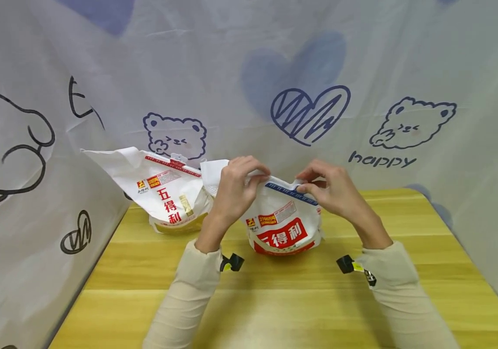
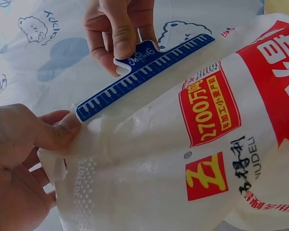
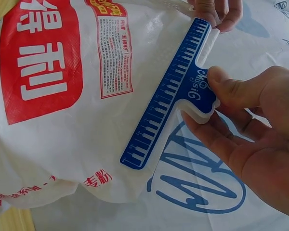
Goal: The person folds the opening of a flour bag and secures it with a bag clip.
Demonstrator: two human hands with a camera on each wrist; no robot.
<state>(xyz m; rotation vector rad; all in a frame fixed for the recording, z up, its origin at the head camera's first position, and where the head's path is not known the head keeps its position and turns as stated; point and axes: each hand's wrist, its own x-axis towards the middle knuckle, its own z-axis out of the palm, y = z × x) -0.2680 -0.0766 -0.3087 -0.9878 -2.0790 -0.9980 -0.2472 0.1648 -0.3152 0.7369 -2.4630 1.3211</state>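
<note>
A white flour bag with red print stands on the table, its top folded over. Across the fold lies a long blue clip with a piano-key pattern and the word "Music" on its tab. My right hand pinches the clip's tab between thumb and fingers, plain in the right wrist view. At the clip's left end, my left hand pinches the bag's top edge between thumb and fingers. The bag's loose white corner sticks out left, past the left hand.
Left of it stands a second white flour bag, its folded top held by a red clip. Both rest on a yellow wood-grain table. A white cloth with drawn bears and hearts hangs behind and at the sides.
</note>
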